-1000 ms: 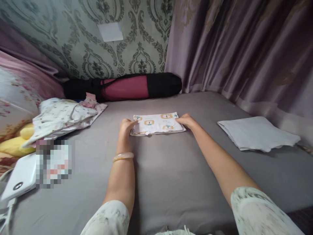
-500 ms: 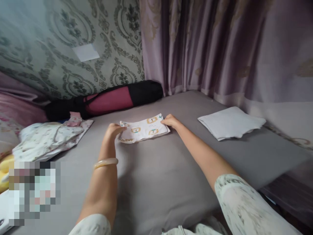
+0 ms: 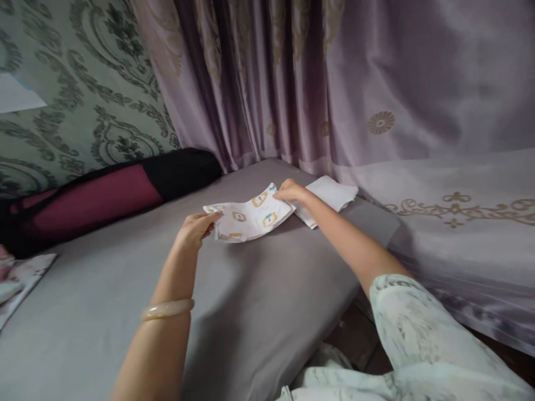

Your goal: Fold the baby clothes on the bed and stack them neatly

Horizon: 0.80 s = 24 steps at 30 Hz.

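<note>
From the head camera, the left hand (image 3: 195, 229) has its fingers (image 3: 209, 220) closed in a pinch on the left end of a folded printed cloth (image 3: 248, 216), a white piece with small orange and teal motifs. The right hand (image 3: 291, 191) pinches the opposite end, its fingers (image 3: 281, 194) closed on the cloth's far right corner. Between the two sets of fingers the cloth hangs in a shallow sag, lifted just clear of the grey bed (image 3: 104, 289) beneath it, with its right end higher than its left. Just beyond the right fingers, partly hidden behind that hand, lies a folded white cloth (image 3: 332, 195) flat on the bed near its far corner; whether the printed cloth touches it cannot be told. A pale bangle (image 3: 167, 309) sits on the left wrist, well back from the fingers, and the right arm ends in a light patterned sleeve (image 3: 412, 328) at the lower right. Past the left fingers and off to their left, a rolled maroon mat in a black carry bag (image 3: 108, 197) lies along the wallpapered wall (image 3: 75, 100). Behind and to the right of both hands hangs a mauve curtain (image 3: 334, 83) with gold motifs. At the far left edge, well apart from the fingers, a bit of floral fabric (image 3: 19, 275) shows on the bed.
</note>
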Each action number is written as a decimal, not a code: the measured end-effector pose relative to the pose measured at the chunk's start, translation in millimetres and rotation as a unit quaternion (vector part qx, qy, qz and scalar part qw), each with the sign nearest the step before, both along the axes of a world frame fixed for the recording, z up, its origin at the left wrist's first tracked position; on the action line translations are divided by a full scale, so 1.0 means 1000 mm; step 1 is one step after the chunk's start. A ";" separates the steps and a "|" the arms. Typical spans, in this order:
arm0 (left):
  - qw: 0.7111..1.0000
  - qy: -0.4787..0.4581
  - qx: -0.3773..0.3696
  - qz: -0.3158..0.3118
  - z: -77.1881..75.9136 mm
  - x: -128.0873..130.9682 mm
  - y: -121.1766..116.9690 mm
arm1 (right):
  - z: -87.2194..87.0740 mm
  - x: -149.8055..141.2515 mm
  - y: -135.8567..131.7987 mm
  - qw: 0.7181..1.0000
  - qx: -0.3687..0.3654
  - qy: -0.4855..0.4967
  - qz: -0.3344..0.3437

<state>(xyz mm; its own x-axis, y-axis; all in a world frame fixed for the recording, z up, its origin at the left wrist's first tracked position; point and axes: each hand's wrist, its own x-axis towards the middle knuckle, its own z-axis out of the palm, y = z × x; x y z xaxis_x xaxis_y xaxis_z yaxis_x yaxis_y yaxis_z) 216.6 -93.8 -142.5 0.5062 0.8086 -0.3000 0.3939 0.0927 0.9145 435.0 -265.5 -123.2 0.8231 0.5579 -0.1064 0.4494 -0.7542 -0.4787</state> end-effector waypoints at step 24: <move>0.939 -0.233 -0.212 -0.140 -0.040 0.163 -0.174 | 0.067 0.141 -0.121 0.960 -0.187 -0.126 -0.169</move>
<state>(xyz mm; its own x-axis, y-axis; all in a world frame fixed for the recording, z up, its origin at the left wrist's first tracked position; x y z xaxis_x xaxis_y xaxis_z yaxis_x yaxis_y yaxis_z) 379.9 -267.4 -183.0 0.8368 0.4824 -0.2590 0.0238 0.4406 0.8974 575.8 -386.9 -56.1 0.9760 0.2168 -0.0219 0.2154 -0.9750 -0.0544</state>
